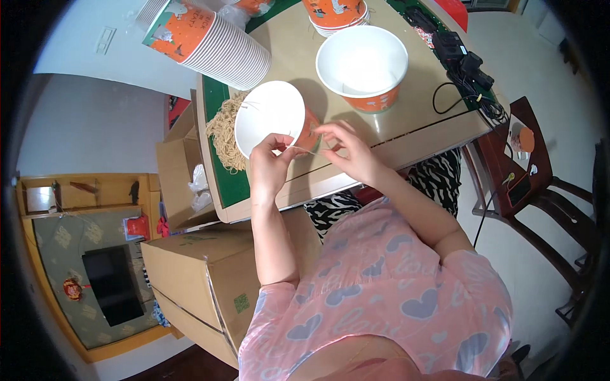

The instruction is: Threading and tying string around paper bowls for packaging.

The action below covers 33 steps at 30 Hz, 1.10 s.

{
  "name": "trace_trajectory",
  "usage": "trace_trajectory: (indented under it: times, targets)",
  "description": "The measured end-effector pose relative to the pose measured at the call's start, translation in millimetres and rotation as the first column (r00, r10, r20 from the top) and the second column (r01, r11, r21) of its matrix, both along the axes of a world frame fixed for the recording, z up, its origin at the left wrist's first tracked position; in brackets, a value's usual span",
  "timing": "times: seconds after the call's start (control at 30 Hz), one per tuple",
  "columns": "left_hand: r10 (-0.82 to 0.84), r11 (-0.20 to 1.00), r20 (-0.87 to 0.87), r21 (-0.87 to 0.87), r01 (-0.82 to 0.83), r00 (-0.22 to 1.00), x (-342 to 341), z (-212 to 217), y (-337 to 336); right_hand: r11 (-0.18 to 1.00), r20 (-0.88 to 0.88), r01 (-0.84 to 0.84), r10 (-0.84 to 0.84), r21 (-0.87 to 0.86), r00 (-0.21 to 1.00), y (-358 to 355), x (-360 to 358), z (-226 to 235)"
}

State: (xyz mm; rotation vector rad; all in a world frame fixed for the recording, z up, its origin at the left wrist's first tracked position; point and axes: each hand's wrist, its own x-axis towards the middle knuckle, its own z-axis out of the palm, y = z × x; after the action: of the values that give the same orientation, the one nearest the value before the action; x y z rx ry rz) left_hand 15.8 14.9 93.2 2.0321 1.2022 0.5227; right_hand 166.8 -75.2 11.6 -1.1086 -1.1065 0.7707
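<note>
Pink heart-print top point(381, 286), hands pinching string point(304, 150).

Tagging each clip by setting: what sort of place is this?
Probably a home used for piecework: a small table with paper buckets, a stack of them, cardboard boxes, and a wooden chair.

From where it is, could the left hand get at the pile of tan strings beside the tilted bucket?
Probably yes. The left hand is at the near rim of the tilted paper bucket, and the pile of tan strings lies just to its left on the table, with nothing between them.
</note>
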Motion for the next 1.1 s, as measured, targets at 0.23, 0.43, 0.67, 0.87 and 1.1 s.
trace_trajectory:
  times: [0.23,0.43,0.67,0.87,1.1]
  targets:
    - [-0.037,0.997,0.037,-0.067,0.040,0.999,5,10,-2,0.990,0.062,0.073,-0.080,0.117,0.995,29,-11,-5]
    - [0.027,0.999,-0.041,-0.042,-0.029,0.999,11,12,-5,0.970,0.115,0.205,-0.220,0.133,0.969,33,-19,-2]
    - [0.023,0.997,0.125,-0.079,-0.013,0.992,7,-6,2,0.950,0.154,0.270,-0.293,0.157,0.943,43,-18,-7]
    - [0.021,0.921,0.151,0.381,-0.078,0.988,3,0,-22,0.939,0.257,0.344,-0.338,0.025,0.905,27,14,-32]
    - [0.071,0.949,0.299,0.272,-0.156,0.952,-12,-13,-62,0.976,-0.104,0.168,-0.183,-0.137,0.978,-18,-8,-32]
